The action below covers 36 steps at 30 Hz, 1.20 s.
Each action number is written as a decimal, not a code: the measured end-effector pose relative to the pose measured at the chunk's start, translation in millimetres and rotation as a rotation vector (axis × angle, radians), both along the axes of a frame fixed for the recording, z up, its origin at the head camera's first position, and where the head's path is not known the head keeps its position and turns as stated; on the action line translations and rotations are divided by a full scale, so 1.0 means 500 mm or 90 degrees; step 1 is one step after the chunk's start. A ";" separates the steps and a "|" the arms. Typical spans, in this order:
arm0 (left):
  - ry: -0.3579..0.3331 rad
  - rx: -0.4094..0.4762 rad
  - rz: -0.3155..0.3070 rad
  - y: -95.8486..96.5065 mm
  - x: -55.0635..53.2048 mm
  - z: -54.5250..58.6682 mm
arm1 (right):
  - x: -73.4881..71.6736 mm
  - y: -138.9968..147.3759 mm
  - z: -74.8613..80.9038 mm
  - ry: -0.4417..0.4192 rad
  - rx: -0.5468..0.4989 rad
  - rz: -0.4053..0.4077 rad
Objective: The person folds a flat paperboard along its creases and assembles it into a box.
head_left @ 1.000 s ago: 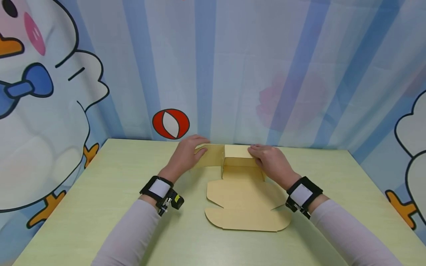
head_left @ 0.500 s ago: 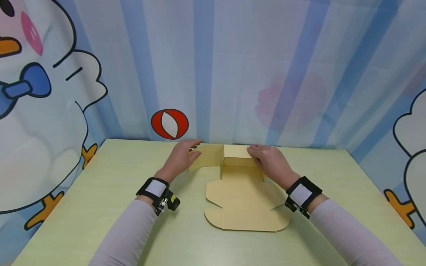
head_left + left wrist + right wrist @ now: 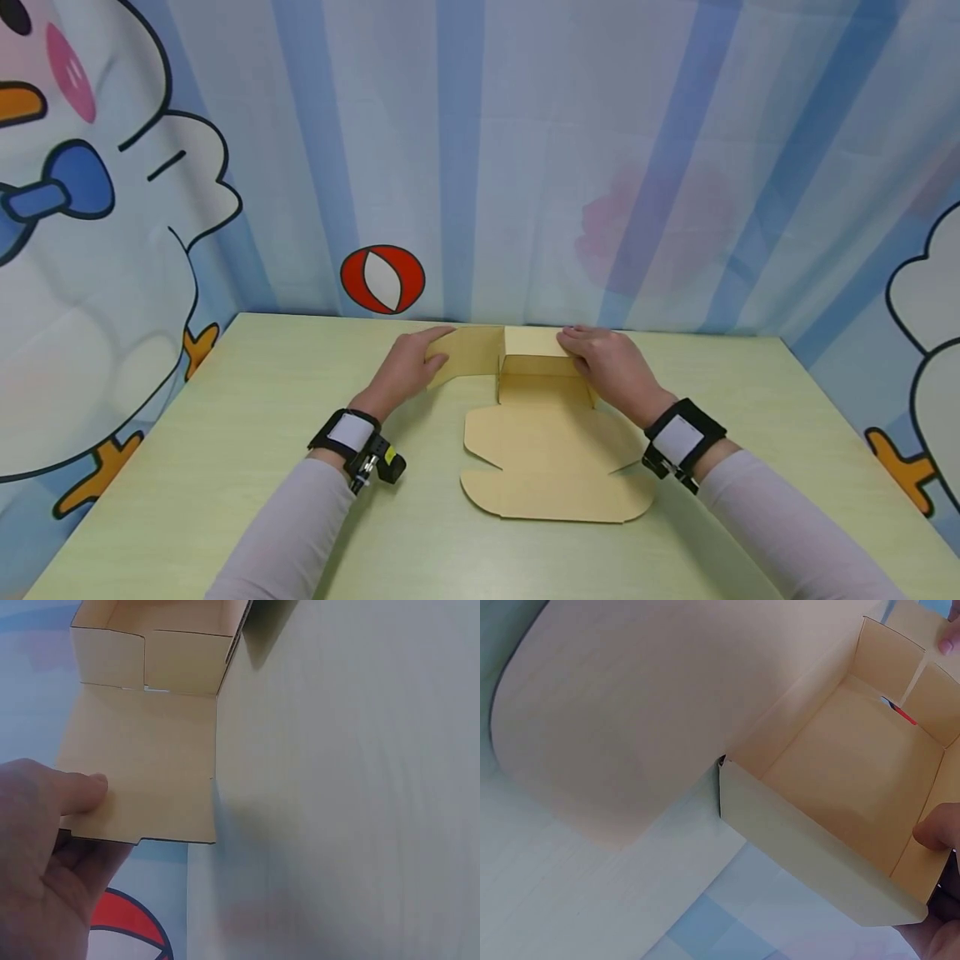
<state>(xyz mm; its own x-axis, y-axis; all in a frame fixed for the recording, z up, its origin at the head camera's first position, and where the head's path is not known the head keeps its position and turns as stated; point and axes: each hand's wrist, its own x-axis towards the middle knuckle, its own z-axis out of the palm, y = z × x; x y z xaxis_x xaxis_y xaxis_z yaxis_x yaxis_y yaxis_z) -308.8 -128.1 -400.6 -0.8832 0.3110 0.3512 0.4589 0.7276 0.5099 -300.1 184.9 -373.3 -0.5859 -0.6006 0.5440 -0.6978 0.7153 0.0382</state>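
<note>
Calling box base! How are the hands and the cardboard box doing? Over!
Left hand pinching the side flap. Right hand gripping the box. Box open, wide panel flat on the table. Nothing seen in the way.

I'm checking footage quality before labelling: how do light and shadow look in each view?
Head: bright, with soft shadows on the table beside both sleeves; left wrist: a faint shadow beside the cardboard flap; right wrist: box interior warm-toned, outer wall greyer.
</note>
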 end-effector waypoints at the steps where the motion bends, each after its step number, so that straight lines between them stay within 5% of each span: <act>1: -0.001 0.002 -0.002 0.000 0.001 -0.001 | 0.000 0.000 0.000 -0.001 0.000 -0.001; 29: -0.019 -0.004 -0.009 0.014 0.011 0.023 | 0.002 0.004 0.001 -0.011 -0.006 -0.006; 36: -0.025 0.002 -0.044 0.031 0.026 0.042 | 0.000 0.009 0.001 -0.008 0.001 -0.014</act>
<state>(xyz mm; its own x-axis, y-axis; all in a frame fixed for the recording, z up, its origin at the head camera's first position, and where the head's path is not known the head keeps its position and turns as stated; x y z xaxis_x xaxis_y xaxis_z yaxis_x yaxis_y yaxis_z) -295.7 -112.8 -379.8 -0.8731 0.3703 0.3172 0.4870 0.6936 0.5308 -300.3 189.4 -373.0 -0.6053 -0.5889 0.5356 -0.6828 0.7299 0.0309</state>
